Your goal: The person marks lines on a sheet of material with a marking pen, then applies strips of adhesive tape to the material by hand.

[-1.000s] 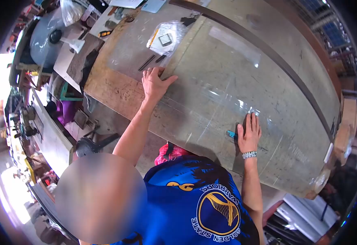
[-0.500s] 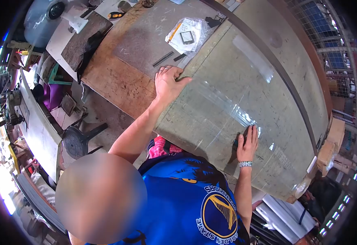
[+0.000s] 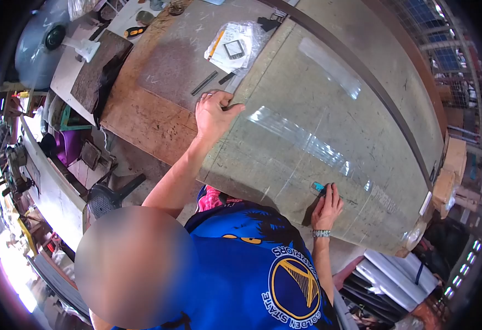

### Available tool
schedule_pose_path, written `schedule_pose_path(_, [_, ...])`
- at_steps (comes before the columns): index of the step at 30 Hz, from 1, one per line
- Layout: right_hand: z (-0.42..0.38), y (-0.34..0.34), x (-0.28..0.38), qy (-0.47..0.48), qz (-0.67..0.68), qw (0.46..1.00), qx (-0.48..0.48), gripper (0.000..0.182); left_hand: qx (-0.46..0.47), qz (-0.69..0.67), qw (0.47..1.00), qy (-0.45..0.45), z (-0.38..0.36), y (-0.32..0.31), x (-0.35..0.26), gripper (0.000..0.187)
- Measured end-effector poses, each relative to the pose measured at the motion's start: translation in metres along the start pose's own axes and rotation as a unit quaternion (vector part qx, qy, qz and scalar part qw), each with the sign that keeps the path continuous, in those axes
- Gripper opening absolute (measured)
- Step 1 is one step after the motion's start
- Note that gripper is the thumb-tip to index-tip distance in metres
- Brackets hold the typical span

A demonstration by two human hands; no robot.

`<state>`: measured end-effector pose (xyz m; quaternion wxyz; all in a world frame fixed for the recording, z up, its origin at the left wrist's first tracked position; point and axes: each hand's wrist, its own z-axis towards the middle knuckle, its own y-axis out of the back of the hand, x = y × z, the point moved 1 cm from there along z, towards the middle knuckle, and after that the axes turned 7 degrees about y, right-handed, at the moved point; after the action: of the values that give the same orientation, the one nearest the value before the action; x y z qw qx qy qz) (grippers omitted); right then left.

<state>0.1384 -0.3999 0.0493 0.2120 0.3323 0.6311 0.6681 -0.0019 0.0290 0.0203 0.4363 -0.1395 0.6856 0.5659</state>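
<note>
Left hand (image 3: 213,116) half-curled, right hand (image 3: 327,208) at teal tool (image 3: 319,187), grips unclear; film (image 3: 309,144) may skew if poorly pinned.

Here there are one left hand (image 3: 213,116), one right hand (image 3: 327,210), one wristband (image 3: 321,234), one teal tool (image 3: 318,187), two clear plastic strips (image 3: 307,142), two short dark bars (image 3: 204,83) and one black stool (image 3: 101,199).

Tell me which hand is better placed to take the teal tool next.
Right, I'd judge: the right hand has its fingertips at the teal tool, while the left hand is farther off, near the clear strip's left end.
</note>
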Motion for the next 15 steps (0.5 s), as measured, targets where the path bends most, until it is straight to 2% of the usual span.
schedule_pose_path(3, [0.0,0.005,-0.004,0.034,0.003,0.998,-0.046,0.041,-0.001,0.014,1.0,-0.001,0.003,-0.001,0.003,0.043])
schedule_pose_path(6, [0.009,0.012,-0.008,0.036,0.135,0.988,-0.069,0.029,0.03,0.013,0.999,0.026,0.002,-0.006,0.004,0.044])
schedule_pose_path(9, [0.021,0.026,-0.025,0.016,0.151,0.987,0.052,0.026,0.061,-0.021,0.997,0.051,0.008,-0.005,0.004,0.044])
schedule_pose_path(12, [0.026,0.024,-0.036,0.011,0.205,0.978,0.038,0.029,0.09,-0.05,0.992,0.08,0.01,-0.001,-0.002,0.043])
schedule_pose_path(15, [0.041,0.066,-0.001,-0.048,0.373,0.926,-0.031,0.031,0.106,-0.064,0.989,0.087,0.017,-0.006,0.013,0.044])
